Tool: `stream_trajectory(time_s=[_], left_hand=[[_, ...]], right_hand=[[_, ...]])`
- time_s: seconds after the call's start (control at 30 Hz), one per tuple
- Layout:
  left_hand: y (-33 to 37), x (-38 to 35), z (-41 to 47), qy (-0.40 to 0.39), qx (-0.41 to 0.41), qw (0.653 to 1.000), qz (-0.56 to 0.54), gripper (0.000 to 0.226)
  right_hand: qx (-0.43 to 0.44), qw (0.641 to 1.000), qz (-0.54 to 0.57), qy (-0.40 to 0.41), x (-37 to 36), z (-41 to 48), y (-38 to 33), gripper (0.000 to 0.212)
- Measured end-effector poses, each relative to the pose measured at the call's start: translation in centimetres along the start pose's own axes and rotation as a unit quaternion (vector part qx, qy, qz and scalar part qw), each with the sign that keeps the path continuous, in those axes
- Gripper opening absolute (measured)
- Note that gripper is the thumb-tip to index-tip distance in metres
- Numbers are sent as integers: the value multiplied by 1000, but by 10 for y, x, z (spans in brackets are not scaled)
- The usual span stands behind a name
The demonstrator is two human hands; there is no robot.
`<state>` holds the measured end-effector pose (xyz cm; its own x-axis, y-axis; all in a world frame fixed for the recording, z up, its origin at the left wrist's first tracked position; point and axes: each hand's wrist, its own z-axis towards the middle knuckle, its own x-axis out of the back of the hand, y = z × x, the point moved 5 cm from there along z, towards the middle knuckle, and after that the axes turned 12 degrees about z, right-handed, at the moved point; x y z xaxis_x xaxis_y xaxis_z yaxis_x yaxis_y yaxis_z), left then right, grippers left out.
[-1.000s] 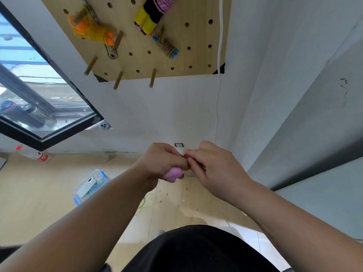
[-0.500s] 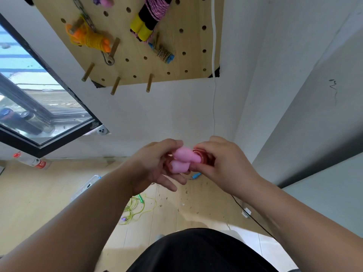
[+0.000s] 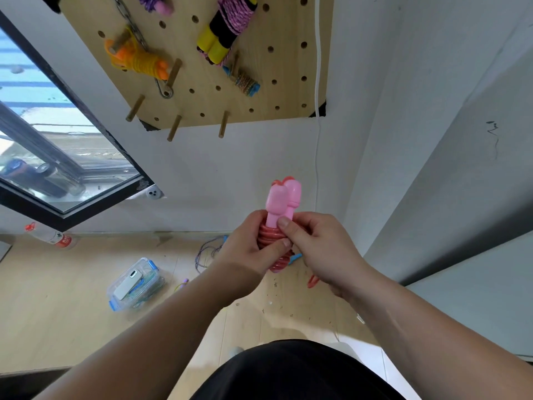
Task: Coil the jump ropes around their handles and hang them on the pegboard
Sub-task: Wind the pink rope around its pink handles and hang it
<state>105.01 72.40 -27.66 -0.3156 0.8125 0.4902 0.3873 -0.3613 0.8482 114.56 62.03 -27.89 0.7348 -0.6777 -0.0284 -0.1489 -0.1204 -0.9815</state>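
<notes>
Pink plastic sits at the middle of the frame: the two pink handles (image 3: 284,202) stand side by side and upright, thick ends pointing up toward the wall, thin stems buried in a tight coil of red rope (image 3: 269,238). Both hands are closed around that coil. The left hand (image 3: 245,251) wraps it from the left with its thumb laid across the turns, and the right hand (image 3: 320,249) closes on it from the right, thumb pressing the stems just above the turns. A short red loop (image 3: 313,281) pokes out under the right hand; I take it for the end of the same rope, not yet tucked. So the bundle is in the grip itself, its long axis running up the frame, handles leading. The pegboard (image 3: 288,64) lies above along that same axis, in the upper middle of the frame and well apart from the hands. In its bottom row the bare peg (image 3: 223,125) is closest, up and slightly left of the handles, so the left hand is marginally nearer to it. Higher on the board hang an orange bundle (image 3: 138,60), a yellow-and-black-handled bundle (image 3: 222,33) and a small blue-tipped one (image 3: 245,82). Lower left, on the floor, lie a clear box (image 3: 135,282) and a loose purple cord (image 3: 206,251)
</notes>
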Motion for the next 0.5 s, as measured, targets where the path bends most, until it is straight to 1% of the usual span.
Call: stream_trajectory(time_s=[0.07,0.17,0.23,0.3,0.33,0.37,0.4,0.47,0.5], left_hand=[[-4,1,1,11,29,999,30,22],[-17,6,5,35,79,992,94,26],[-23,10,8,34,93,985,139,25],[-23,9,10,16,87,979,185,21],[-22,7,10,7,83,973,214,20],[-20,5,10,-1,79,967,243,19],[-18,3,11,-10,75,960,270,19],[-16,-1,14,-27,67,940,334,19],[-14,-3,14,-31,60,926,371,18]], right_hand=[[11,989,-148,-29,2,7,6,34],[9,951,-295,-89,7,13,12,34],[30,916,-382,-122,7,12,14,29],[61,866,-476,-140,4,10,17,28],[83,841,-515,-143,2,9,17,25],[98,821,-543,-145,-1,7,16,18],[108,806,-561,-152,-3,4,14,11],[127,791,-574,-169,-7,-1,9,20],[142,776,-588,-178,-7,-1,8,18]])
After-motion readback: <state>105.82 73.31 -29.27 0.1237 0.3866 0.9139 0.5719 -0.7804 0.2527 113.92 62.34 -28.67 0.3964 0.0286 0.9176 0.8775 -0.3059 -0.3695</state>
